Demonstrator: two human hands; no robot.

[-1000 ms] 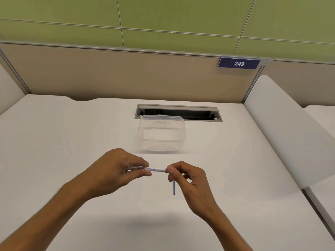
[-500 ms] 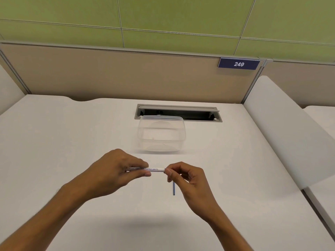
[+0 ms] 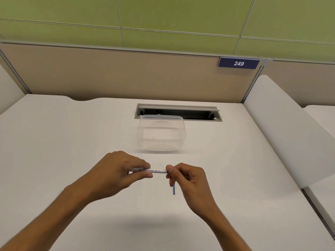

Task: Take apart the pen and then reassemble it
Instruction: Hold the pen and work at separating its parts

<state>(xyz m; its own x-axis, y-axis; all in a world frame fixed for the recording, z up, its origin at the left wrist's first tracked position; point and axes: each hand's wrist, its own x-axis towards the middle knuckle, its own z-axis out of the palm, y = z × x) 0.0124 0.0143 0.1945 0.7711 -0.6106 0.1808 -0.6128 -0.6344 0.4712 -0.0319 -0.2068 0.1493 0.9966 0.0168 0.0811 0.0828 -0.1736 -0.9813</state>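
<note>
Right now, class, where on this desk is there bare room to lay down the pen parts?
Bare desk lies left of the left hand, and more between the right hand and the white side panel. A strip before the forearms is free too. It is crowded mid-desk: tub, cable slot, and hands gripping the pen, a blue part hanging below.

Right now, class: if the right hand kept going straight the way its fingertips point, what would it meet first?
The right hand points leftward, already pinching the pen barrel; next it would probably meet the left hand.
</note>
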